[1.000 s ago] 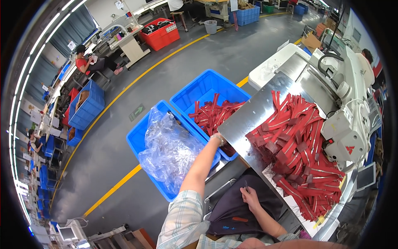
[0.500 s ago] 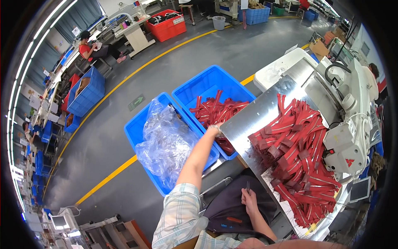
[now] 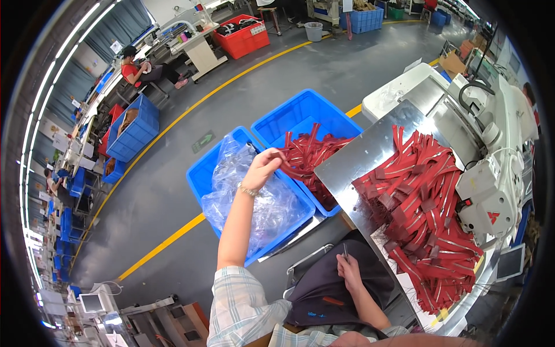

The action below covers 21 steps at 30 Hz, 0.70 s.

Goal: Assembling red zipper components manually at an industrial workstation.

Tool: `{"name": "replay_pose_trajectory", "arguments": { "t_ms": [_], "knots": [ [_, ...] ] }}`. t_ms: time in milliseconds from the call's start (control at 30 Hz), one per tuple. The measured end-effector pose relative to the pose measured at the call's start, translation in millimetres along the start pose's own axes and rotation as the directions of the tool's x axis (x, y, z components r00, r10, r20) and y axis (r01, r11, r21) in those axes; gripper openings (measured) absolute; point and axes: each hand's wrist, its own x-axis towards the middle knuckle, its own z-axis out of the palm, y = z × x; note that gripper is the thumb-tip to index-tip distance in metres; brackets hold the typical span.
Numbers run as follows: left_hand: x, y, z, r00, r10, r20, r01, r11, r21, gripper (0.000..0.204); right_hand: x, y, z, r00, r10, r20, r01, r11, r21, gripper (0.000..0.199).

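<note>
My left hand [image 3: 265, 166] is raised at the near edge of a blue bin [image 3: 283, 115], fingers pinched on the end of a red zipper [image 3: 293, 172]. Many more red zippers [image 3: 315, 151] lie tangled in that bin. Over my lap, my right hand [image 3: 349, 272] is closed round a small, thin, pointed metal tool [image 3: 345, 250], its tip upward; its exact kind is too small to make out. To the right, a large heap of red zippers [image 3: 422, 208] with pale teeth lines covers much of the metal-topped table [image 3: 341, 179].
A second blue bin [image 3: 198, 176] holding crumpled clear plastic bags [image 3: 231, 199] stands beside the first. A white sewing machine [image 3: 491, 191] borders the heap on the right. A co-worker [image 3: 136, 72] sits far left near a blue crate [image 3: 136, 136]. A red bin [image 3: 243, 40] stands farther back.
My left hand has come up out of the zipper bin and moved left, drawing a red zipper with it. My right hand stays over my lap with the tool. The view has shifted slightly.
</note>
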Motion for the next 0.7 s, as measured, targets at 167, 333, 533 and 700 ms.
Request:
{"name": "replay_pose_trajectory", "arguments": {
  "t_ms": [167,333,533,700],
  "knots": [
    [-56,46,0,0.993,-0.052,-0.111,-0.003,0.894,-0.447,0.012,4,2,17,0.995,0.022,0.099,-0.018,0.999,-0.044,0.023],
    [-66,69,-7,0.977,-0.118,-0.175,0.142,0.981,0.130,0.013,4,6,39,0.978,0.063,0.198,-0.043,0.994,-0.102,0.023],
    [24,126,39,0.977,0.212,-0.033,-0.159,0.817,0.555,0.012,-7,18,43,0.972,0.093,0.218,-0.066,0.990,-0.127,0.021],
    [73,183,128,0.835,0.536,0.123,-0.542,0.766,0.345,0.012,-18,29,34,0.978,0.102,0.181,-0.082,0.990,-0.113,0.020]
  ]
}}
